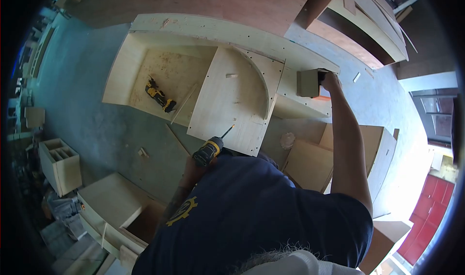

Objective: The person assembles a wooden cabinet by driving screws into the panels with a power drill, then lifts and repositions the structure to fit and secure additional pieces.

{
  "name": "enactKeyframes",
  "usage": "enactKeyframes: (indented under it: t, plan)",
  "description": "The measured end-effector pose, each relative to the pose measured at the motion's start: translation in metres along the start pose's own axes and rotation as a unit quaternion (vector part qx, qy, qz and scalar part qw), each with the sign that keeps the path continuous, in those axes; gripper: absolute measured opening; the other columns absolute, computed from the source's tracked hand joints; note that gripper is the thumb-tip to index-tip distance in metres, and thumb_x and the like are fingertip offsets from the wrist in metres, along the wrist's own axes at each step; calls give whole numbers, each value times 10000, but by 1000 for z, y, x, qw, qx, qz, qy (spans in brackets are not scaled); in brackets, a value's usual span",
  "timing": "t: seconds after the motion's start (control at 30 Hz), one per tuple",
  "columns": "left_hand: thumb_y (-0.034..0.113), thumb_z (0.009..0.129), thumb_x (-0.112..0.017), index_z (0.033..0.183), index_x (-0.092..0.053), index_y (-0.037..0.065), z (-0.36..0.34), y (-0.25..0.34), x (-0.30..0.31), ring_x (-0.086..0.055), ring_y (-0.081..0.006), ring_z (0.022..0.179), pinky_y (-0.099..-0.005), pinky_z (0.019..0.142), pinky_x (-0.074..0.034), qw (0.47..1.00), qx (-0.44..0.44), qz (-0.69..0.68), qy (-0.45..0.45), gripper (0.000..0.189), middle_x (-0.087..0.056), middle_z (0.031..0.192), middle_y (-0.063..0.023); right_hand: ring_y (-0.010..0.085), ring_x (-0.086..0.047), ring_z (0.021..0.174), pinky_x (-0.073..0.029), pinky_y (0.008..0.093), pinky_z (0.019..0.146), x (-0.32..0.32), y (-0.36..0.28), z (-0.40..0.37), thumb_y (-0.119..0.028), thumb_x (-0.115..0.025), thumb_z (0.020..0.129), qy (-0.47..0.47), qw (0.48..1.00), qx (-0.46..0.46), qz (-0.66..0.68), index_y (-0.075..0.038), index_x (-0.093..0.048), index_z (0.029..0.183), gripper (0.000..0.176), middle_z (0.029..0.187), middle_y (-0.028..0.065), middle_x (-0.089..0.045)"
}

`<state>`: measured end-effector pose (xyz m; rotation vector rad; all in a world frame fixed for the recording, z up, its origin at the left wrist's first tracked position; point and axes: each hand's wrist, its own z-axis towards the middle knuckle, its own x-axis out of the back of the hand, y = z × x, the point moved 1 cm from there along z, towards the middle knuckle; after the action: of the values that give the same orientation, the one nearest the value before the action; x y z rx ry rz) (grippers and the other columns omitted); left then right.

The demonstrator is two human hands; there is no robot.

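Left hand (191,166): close in front of the chest, fingers wrapped together round the grip of a yellow-and-black drill (209,150). The fingertips themselves are partly hidden behind the tool body. The drill bit points up and away from the fingers, and its tip lies over the near edge of a pale plywood panel (227,98). Whether the tip touches the wood cannot be told.

Just below and left of those fingers: a stepped plywood unit (109,197) on the floor. Further out on the same side: a small open cubby box (60,163) with dividers.

Beyond the left fingers: the panel carries a curved strip along its right side and lies tilted across an open cabinet carcass (131,62). A second yellow-and-black tool (160,95) lies loose in the carcass's left bay, well apart from both hands. A thin wooden strip (184,103) leans just beside it.

Right hand (331,81): arm fully stretched forward, fingers curled over the right edge of a small wooden box (308,83) and clamped on it. The box sits at the far right end of the carcass, touching its upper rail.

Near side of the right fingers, under the forearm: flat plywood sheets (310,163) on the grey floor. Far side of them: long boards (368,33) stacked against a reddish-brown sheet.
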<state>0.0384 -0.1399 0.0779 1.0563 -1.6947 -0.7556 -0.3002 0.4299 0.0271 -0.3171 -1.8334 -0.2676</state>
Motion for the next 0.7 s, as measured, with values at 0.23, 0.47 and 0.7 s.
enactKeyframes:
  t: [0.23, 0.47, 0.7]
  plan:
    - [251, 825, -835, 993, -715, -36, 2, 18, -12, -757, -209, 861, -351, 702, -574, 999, 18, -3, -28, 353, -759, 874, -152, 363, -653, 1158, -540, 483, 954, 0, -13, -10, -169, -672, 831, 4, 1000, 24, 14, -101, -709, 1191, 368, 1233, 212, -680]
    - [252, 818, -841, 994, -714, -36, 19, 11, 1, -757, -205, 863, -346, 711, -581, 1000, 12, 13, -17, 361, -758, 872, -150, 387, -663, 1127, -542, 480, 950, -1, -2, -10, -247, -664, 817, 64, 993, -50, 84, -79, -717, 1144, 371, 1178, 213, -701]
    - [285, 840, -820, 1021, -696, -22, 37, 2, 30, -746, -197, 807, -337, 686, -577, 999, 31, -40, -19, 378, -745, 842, -122, 356, -714, 892, -546, 443, 823, 23, -1, -54, -318, -688, 804, 295, 921, -85, 240, -49, -753, 1022, 352, 937, 186, -749]
